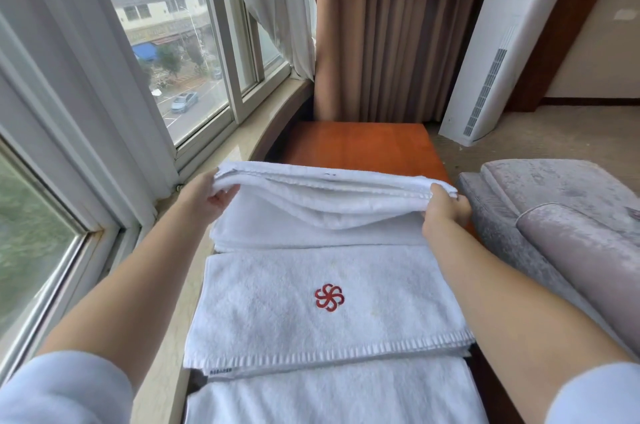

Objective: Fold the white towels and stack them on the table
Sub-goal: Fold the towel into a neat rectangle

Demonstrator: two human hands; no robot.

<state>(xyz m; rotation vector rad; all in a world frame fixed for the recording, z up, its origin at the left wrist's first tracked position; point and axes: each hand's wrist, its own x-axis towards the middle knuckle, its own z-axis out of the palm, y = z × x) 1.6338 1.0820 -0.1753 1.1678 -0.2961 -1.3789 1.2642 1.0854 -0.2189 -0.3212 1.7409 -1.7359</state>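
Both hands (204, 196) pinching folded white towel (322, 202) ends, raised over table (360, 143)

Soft daylight from the window (180, 53) at left, faint shadows, wide-angle bending at edges, slight softness

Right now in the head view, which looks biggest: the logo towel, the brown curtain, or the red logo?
1. Brown curtain
2. Logo towel, though nearness makes these two unsure
3. Red logo, clearly smallest
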